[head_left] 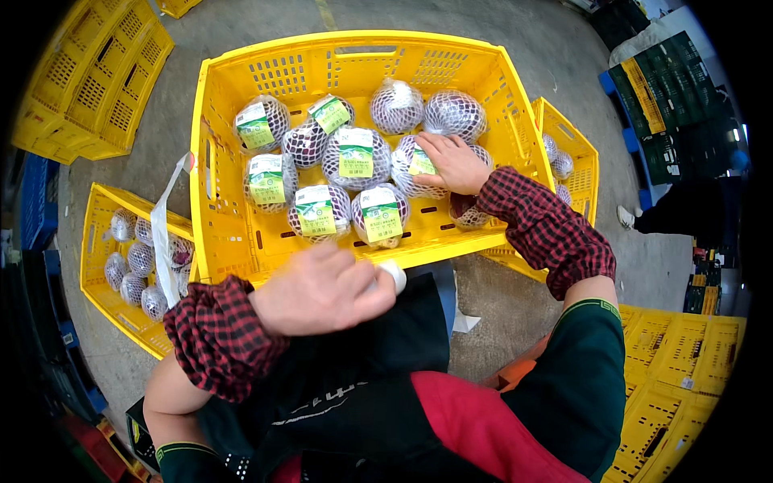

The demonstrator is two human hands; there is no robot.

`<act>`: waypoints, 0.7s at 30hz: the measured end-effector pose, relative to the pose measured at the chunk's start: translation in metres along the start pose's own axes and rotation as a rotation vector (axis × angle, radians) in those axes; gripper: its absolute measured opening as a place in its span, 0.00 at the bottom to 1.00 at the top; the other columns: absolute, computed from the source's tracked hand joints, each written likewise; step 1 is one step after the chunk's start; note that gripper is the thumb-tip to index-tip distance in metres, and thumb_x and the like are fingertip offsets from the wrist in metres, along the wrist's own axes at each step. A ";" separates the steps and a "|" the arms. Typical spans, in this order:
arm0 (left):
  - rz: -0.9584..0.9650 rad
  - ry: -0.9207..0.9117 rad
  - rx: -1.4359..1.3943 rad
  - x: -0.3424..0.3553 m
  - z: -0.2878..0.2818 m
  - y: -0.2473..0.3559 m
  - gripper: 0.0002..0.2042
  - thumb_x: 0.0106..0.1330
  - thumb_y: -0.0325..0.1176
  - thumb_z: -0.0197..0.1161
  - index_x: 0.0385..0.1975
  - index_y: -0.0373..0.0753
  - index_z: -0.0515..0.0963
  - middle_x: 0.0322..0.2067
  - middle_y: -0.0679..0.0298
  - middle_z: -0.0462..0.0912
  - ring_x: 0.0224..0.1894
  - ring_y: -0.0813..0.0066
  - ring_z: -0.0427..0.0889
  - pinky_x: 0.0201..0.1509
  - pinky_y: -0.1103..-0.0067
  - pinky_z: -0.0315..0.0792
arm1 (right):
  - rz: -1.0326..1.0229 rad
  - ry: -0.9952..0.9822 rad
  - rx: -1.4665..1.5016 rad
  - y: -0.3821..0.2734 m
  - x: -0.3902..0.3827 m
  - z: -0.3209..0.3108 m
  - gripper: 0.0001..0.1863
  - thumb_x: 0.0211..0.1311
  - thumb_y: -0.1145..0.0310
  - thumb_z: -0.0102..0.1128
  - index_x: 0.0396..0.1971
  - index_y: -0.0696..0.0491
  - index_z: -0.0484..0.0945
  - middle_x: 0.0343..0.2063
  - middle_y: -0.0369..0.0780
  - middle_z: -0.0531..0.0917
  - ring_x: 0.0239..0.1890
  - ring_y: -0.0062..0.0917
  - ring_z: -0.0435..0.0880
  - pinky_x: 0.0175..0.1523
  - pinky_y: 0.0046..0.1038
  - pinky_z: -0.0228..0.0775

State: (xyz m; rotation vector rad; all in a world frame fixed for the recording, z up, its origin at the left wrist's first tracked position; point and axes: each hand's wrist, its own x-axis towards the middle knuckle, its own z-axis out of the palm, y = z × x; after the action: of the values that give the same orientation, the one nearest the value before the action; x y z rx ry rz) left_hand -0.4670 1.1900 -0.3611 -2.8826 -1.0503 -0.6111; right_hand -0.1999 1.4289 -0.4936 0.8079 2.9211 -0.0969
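Note:
A yellow crate (358, 50) in front of me holds several round purple vegetables in white foam nets and clear wrap, many with green-and-white labels, like the middle one (354, 157). My right hand (457, 167) lies with fingers apart on a netted one (411, 161) at the crate's right; another beneath that hand is partly hidden. My left hand (326, 290), slightly blurred, is closed at the crate's near edge on a small white rounded object (394, 278), mostly hidden by the fingers.
Yellow crates of netted produce stand left (105, 274) and right (581, 173). Empty-looking yellow crates are stacked upper left (93, 76) and lower right (680, 346). A white strip (167, 201) hangs left. Dark crates (668, 97) and a person's leg and shoe (628, 216) are at right.

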 end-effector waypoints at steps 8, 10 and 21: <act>-0.892 0.265 -0.850 0.018 -0.003 -0.013 0.09 0.59 0.24 0.60 0.39 0.39 0.73 0.24 0.54 0.78 0.27 0.60 0.81 0.30 0.73 0.71 | 0.060 -0.003 1.576 -0.161 -0.039 -0.138 0.22 0.61 0.69 0.64 0.55 0.57 0.72 0.44 0.42 0.81 0.45 0.26 0.81 0.52 0.25 0.70; -0.877 0.242 -0.729 0.012 0.000 -0.011 0.07 0.58 0.26 0.61 0.36 0.38 0.75 0.22 0.54 0.78 0.25 0.63 0.82 0.28 0.73 0.71 | 0.042 0.157 1.032 -0.168 -0.052 -0.149 0.16 0.59 0.72 0.65 0.48 0.56 0.76 0.38 0.41 0.81 0.38 0.27 0.83 0.40 0.25 0.73; -0.851 0.391 -0.705 0.023 0.008 -0.015 0.07 0.59 0.23 0.60 0.36 0.33 0.78 0.30 0.58 0.79 0.34 0.69 0.81 0.37 0.76 0.74 | 0.059 -0.009 1.789 -0.158 -0.029 -0.125 0.17 0.66 0.77 0.56 0.54 0.58 0.67 0.44 0.37 0.80 0.49 0.17 0.78 0.53 0.22 0.71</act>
State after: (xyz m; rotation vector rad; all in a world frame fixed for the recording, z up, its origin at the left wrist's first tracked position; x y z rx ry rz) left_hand -0.4579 1.2170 -0.3618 -2.3922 -2.3312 -1.7860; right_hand -0.2676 1.2901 -0.3609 0.8241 2.0123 -2.7172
